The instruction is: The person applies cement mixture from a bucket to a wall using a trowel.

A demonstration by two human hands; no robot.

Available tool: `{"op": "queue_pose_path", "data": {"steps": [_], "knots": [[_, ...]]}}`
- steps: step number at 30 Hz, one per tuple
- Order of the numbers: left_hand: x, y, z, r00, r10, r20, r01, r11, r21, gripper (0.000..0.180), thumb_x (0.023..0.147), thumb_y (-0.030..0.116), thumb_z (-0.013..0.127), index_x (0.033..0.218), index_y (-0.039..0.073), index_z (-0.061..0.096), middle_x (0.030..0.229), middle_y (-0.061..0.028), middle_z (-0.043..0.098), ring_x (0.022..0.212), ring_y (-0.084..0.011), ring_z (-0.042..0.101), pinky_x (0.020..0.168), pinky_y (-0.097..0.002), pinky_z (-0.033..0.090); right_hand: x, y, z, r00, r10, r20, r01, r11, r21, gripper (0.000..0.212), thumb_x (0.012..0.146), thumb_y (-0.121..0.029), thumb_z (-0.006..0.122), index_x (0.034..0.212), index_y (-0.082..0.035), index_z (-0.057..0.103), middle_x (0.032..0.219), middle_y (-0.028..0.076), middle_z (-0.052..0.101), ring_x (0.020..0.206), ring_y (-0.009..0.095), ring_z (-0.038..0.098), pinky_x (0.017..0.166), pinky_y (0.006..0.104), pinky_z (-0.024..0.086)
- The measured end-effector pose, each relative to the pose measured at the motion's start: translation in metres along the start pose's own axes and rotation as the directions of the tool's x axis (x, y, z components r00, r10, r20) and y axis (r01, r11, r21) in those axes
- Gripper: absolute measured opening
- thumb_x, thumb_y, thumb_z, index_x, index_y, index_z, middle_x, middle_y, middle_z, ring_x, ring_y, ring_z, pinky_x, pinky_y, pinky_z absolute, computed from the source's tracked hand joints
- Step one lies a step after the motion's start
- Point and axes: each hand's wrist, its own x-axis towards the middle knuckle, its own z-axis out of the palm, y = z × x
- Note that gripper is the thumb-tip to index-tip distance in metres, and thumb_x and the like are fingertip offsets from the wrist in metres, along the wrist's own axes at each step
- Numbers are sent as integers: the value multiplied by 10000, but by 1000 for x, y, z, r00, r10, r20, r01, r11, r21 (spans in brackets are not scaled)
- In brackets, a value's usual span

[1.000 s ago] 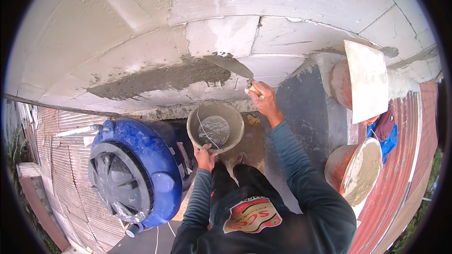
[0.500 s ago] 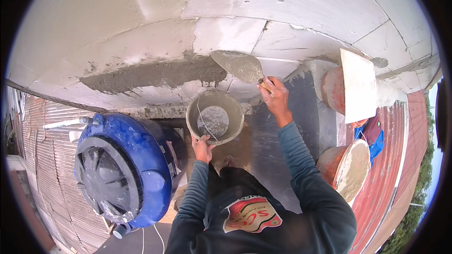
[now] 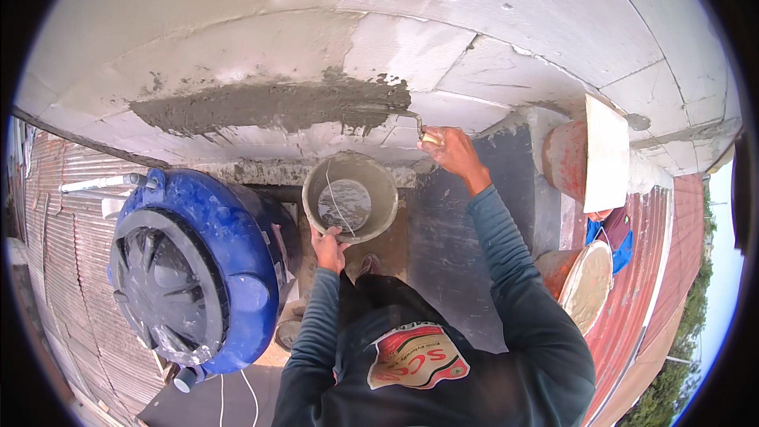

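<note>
Apparently spreading mortar (image 3: 261, 107), the right hand (image 3: 458, 152) clasps a trowel (image 3: 431, 139); the left hand (image 3: 328, 250) pinches a bucket (image 3: 383, 205) by its rim. The next stroke likely needs even pressure.

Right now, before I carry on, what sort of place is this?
Likely an outdoor building site, perhaps at roof level: a pale block wall carries a dark mortar patch, and corrugated sheeting lies beyond a lidded blue tank.

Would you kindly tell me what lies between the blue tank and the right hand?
In the head view, the grey bucket, held by the left hand, lies between them.
</note>
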Motion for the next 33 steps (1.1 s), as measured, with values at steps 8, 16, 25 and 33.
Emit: {"op": "queue_pose_path", "data": {"steps": [8,16,25,33], "knots": [[9,-1,-1,1000,29,-6,-29,1000,1,614,794,-80,537,1354,162,475,1088,-68,610,861,-188,639,467,-319,568,16,-17,-76,982,116,148,-135,983,126,556,784,-335,818,1167,52,705,1090,240,728,975,298,708,868,374,540],[11,3,7,1000,7,18,-8,1000,21,577,812,-74,538,1334,162,479,1078,-67,603,880,-192,637,486,-343,574,-26,-16,-25,998,19,66,-18,1000,-14,542,821,-386,779,1175,18,712,1123,247,713,992,342,708,904,406,530],[-4,9,-12,1000,1,2,-1,1000,26,608,809,-87,526,1351,180,460,1060,-73,607,865,-210,652,514,-372,596,4,10,-13,993,105,53,-116,938,327,560,785,-346,816,1176,40,706,1041,231,736,895,295,709,818,384,543],[-4,9,-15,1000,20,-4,-20,997,70,615,800,-94,529,1356,159,455,1068,-83,607,829,-217,661,504,-366,608,11,8,-79,982,145,120,-181,903,390,541,746,-308,847,1147,33,722,852,129,719,618,149,577,597,320,499]]}}
